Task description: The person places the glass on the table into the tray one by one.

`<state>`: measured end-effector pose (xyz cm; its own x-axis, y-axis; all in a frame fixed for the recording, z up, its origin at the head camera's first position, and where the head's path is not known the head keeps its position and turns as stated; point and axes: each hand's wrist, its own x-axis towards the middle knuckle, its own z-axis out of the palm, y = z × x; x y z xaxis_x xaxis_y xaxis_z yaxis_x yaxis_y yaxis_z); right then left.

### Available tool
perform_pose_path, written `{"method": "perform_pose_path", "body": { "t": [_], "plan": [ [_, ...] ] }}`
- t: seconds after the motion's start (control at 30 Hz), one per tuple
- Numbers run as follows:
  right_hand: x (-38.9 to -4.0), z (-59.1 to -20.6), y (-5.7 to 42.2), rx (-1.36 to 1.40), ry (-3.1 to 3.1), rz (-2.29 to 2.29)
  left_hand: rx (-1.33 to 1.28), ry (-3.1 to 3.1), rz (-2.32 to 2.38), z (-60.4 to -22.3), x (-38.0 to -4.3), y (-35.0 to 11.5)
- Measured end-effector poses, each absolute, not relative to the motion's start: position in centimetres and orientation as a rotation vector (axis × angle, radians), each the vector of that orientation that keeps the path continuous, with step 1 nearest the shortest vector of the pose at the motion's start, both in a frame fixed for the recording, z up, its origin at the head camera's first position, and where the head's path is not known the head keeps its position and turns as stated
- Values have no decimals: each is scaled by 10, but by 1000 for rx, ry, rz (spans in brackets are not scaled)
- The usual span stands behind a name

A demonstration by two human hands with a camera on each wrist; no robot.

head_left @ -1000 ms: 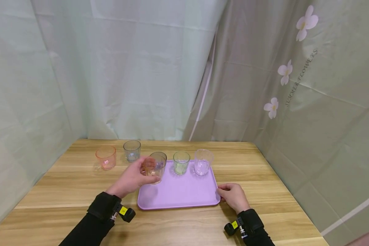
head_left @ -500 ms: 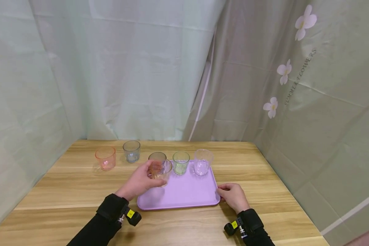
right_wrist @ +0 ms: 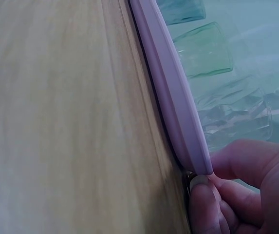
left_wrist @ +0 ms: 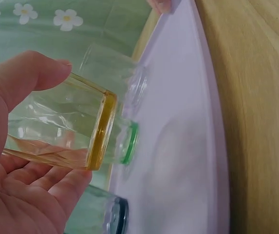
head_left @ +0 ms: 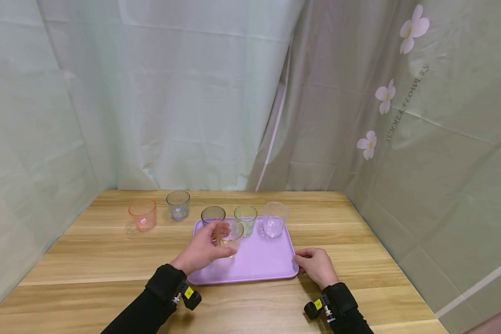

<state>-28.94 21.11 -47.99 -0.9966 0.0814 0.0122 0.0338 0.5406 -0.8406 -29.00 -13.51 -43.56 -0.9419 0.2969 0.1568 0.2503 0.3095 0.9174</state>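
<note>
Clamping an amber glass by its side wall, the left grip has its thumb on the near side and fingers on the far side, a hold that probably serves to leave base and mouth free. The left wrist view shows the amber base facing the tray with a gap between, so the glass hangs roughly upright over the tray rather than resting on it. Farther right, the right grip pinches the tray's right edge by the near corner, digits on both sides of the rim, likely to steady it against sliding on the tabletop.

Along the tray's far side, from left to right, stand a dark grey glass, a green glass and a clear, faintly pink glass, perhaps spaced so that fingers can get round each. In the head view the held glass partly overlaps the green one, and the left fingers hide the lower part of the dark one; these two look likeliest to be knocked.

Off the tray to the left, a blue-grey glass and, farther left and slightly nearer, an orange glass stand upright. A pale curtain hangs beyond the tabletop's far edge.
</note>
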Motion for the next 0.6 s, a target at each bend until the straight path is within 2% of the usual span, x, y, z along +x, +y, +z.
{"method": "perform_pose_path", "body": {
  "t": [0.6],
  "plan": [
    [-288, -478, 211, -101, -2730, 1460, 479, 2466, 1770, -446, -297, -91]
  ]
}}
